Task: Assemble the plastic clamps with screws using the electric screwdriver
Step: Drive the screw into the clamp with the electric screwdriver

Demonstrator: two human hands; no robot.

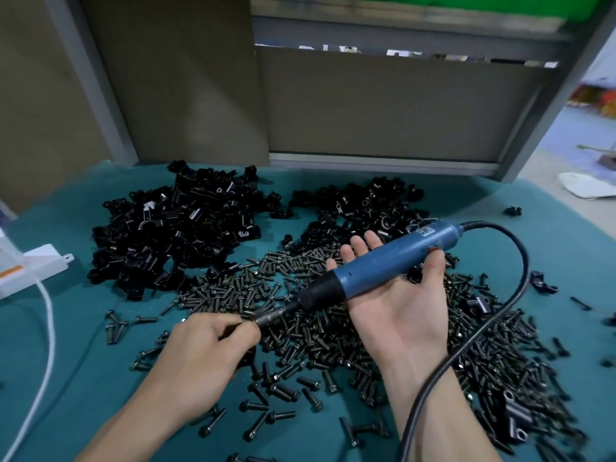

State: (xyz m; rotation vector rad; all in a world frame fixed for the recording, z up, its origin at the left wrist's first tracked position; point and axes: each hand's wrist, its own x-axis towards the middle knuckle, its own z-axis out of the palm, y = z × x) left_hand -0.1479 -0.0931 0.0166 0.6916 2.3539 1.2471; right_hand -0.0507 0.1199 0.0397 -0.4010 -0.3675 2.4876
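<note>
On a teal bench (83,361), the right hand (396,315) cradles the screwdriver (383,261) on straight fingers while the left hand (203,348) pinches what seems a screw (235,325) against its bit. Clamps (173,235) lie heaped beyond. Seating the head squarely should prevent slipping.

Glossy black plastic clamps (173,228), seemingly dull metal screws (320,331).

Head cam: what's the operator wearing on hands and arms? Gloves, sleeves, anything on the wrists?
No gloves: left hand and right hand are bare. The forearms are bare too, with no sleeves in view. No rings, watch or wrist strap visible.
</note>
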